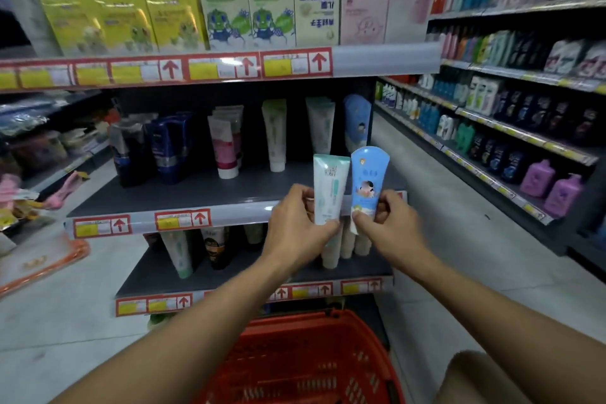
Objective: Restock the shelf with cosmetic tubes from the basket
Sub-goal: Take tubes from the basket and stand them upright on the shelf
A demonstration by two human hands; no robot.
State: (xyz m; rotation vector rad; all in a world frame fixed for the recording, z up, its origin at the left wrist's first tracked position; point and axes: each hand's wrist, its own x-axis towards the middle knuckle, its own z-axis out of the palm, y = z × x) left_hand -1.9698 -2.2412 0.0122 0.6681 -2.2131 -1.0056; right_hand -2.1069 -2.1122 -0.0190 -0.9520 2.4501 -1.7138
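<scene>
Facing grey shelf (183,197), shop aisle (436,203)

A shop aisle runs ahead on a pale grey, smooth floor (436,207). To the right stands a long dark metal shelving unit (524,82) with yellow price strips, packed with coloured bottles, purple ones lowest. On the left, a blurred dark rack (49,141) carries soft goods, pink items spilling at its edge. An orange-rimmed flat tray (42,262) lies low on the left. Light is dim and even, glinting off shelf edges.
</scene>
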